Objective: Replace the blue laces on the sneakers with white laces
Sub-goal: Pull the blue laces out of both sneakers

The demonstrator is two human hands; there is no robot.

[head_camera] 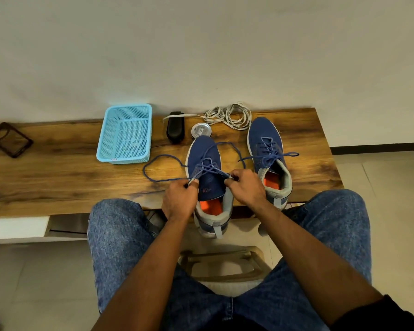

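Both hands, left [179, 199] and right [245, 187], pinch the near sneaker's [207, 168] blue lace [153, 163].

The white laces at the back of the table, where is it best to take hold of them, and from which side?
Probably from above, at the straight tail of the white laces that runs left toward the black brush. It lies flat and single on the table, apart from the tangled loops, so pinching it should draw out one lace. The far sneaker and tin crowd the near side.
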